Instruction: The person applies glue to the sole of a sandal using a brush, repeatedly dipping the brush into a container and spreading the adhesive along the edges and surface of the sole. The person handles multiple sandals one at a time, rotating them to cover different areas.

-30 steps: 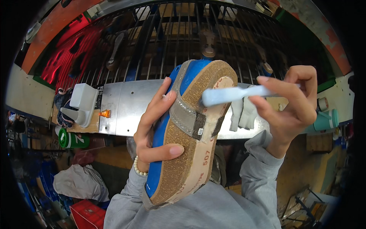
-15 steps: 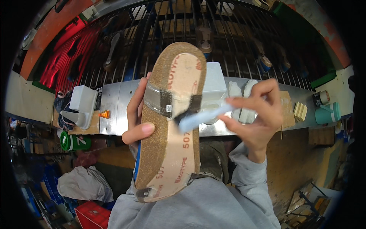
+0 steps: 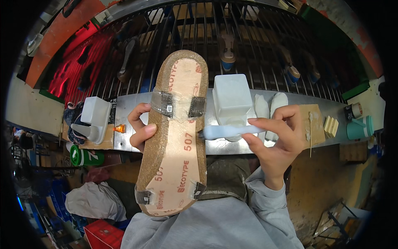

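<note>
My left hand (image 3: 143,129) grips the left edge of a sandal (image 3: 176,145), thumb in front and other fingers partly hidden behind. The sandal stands nearly upright with its cork-coloured underside toward me. A beige board strip runs down its middle, and dark, clear-coated strap ends are folded over it near the top and bottom. In my right hand (image 3: 282,141), a brush (image 3: 228,131) with a pale blue handle is pinched between thumb and fingers. Its dark bristles are at the sandal's right edge, about mid-length. Behind the brush stands a white box-shaped container (image 3: 232,97) with a round cup in front.
A metal bench (image 3: 124,141) runs across, with a barred rack (image 3: 166,54) beyond holding several shoe parts. On the bench are another white container (image 3: 95,110), an orange item (image 3: 119,128), white shoe-shaped forms (image 3: 278,103), cardboard with a stick (image 3: 315,120), and a teal mug (image 3: 359,128).
The sandal has shifted left and turned more upright. The brush has drawn back from the board strip to the right edge and lies more level.
</note>
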Available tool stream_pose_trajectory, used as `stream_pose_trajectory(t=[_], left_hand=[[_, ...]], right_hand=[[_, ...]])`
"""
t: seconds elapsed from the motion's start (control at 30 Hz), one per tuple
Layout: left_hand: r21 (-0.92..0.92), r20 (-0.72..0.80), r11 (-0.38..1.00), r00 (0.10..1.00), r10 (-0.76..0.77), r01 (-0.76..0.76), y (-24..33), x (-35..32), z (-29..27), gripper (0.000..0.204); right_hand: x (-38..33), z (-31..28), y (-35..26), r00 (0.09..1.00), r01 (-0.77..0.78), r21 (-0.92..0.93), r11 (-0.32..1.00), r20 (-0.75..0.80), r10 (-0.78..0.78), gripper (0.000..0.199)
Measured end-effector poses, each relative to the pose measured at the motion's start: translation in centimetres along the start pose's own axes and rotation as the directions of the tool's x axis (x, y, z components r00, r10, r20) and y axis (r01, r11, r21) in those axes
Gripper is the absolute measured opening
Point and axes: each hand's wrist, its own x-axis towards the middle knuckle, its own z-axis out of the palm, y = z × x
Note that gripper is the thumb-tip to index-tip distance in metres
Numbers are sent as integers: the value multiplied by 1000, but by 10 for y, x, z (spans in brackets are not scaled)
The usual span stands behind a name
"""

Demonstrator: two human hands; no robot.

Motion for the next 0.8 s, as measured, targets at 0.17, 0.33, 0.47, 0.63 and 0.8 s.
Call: stream_pose_trajectory(t=[0.17,0.33,0.47,0.63,0.8], left_hand=[[20,18,1000,1000,-9,8,6,-4,-3,87],[57,81,998,996,-44,39,4,-12,-3,90],[73,111,996,992,-58,50,4,-13,-1,92],[84,101,995,994,-53,44,-1,-8,-6,95],[148,-11,989,1000,8,-6,-18,-17,-37,98]], right_hand=[[7,7,1,998,63,-46,997,15,-63,41],[16,8,4,991,108,-99,989,-74,-116,42],[20,2,2,992,120,32,992,18,-121,40],[20,9,6,993,117,-95,989,-20,-120,37],[15,-3,27,971,-16,77,997,-235,34,27]])
